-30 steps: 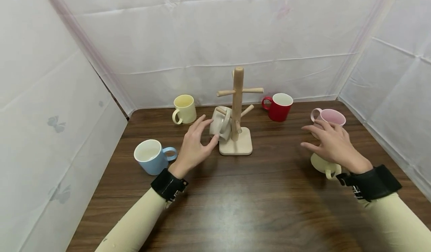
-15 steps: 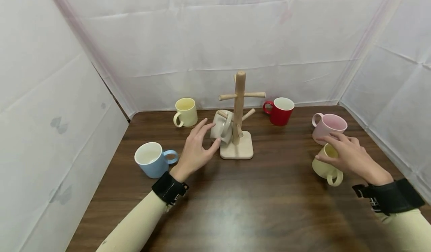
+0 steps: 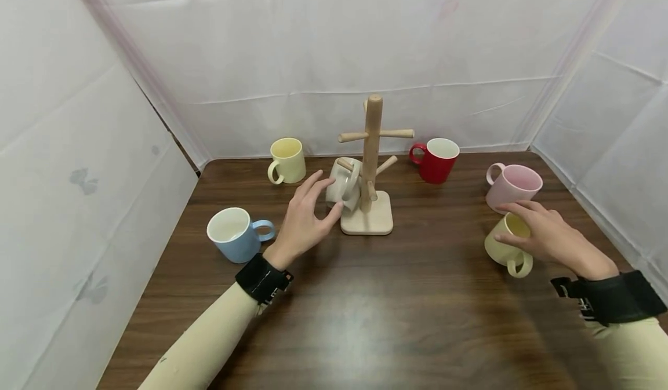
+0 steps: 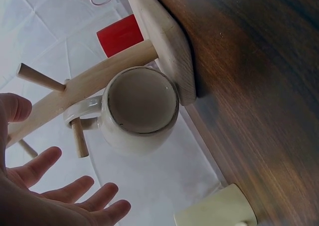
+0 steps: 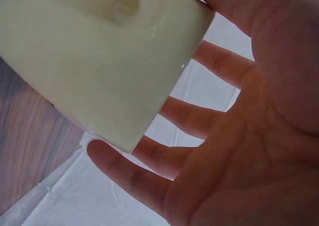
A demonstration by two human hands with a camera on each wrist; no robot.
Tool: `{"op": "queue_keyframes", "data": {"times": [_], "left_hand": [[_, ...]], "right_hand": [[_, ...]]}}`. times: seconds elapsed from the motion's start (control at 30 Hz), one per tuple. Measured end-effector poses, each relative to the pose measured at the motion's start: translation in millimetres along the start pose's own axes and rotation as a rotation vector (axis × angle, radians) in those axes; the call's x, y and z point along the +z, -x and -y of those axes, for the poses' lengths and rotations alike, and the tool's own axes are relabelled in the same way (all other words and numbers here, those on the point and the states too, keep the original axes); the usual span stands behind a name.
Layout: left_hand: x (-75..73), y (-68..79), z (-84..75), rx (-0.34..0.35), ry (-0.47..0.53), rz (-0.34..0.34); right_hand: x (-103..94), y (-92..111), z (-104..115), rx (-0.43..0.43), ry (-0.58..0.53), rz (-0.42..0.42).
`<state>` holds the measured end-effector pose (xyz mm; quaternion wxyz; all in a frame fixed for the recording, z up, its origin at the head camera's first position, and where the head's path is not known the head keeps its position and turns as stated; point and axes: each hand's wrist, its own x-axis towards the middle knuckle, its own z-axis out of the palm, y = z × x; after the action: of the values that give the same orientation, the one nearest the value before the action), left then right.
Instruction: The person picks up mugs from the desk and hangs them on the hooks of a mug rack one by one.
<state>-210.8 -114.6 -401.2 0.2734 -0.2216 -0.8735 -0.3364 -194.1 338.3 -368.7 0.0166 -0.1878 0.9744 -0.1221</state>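
Observation:
A white mug point(image 3: 341, 187) hangs by its handle on a lower peg of the wooden mug rack point(image 3: 371, 164). My left hand point(image 3: 302, 222) is beside it, thumb and fingers spread; in the left wrist view the fingers point(image 4: 70, 191) stand apart from the mug. On the right, my right hand point(image 3: 553, 239) reaches over a pale yellow mug point(image 3: 501, 248), whose handle points toward me. The right wrist view shows the thumb point(image 5: 234, 4) right at that mug's rim, with loosely extended fingers point(image 5: 144, 178) on the far side.
A light blue mug point(image 3: 237, 239) stands left of my left wrist. Behind are another yellow mug point(image 3: 292, 164) and a red mug point(image 3: 435, 167). A pink mug point(image 3: 508, 190) stands just beyond my right hand. White cloth walls point(image 3: 313, 42) bound the brown table point(image 3: 365, 309).
My right hand has moved right and down to the rim of the right-hand yellow mug. My left hand has stayed beside the white mug. The head view has shifted slightly.

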Motion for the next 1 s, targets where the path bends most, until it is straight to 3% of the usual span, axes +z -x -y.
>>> {"op": "queue_keyframes", "data": {"times": [0.3,0.5,1.0], "left_hand": [[-0.5,-7.2,0.8,0.025,0.002,-0.035],[0.4,1.3,-1.3,0.008,0.001,-0.008],[0.6,9.4,0.2,-0.004,0.015,0.016]], "right_hand": [[-7.6,-4,-2,0.03,0.045,0.026],[-2.2,1,-1,0.061,0.041,0.066],[-1.5,5,0,0.054,0.046,0.017]]}}
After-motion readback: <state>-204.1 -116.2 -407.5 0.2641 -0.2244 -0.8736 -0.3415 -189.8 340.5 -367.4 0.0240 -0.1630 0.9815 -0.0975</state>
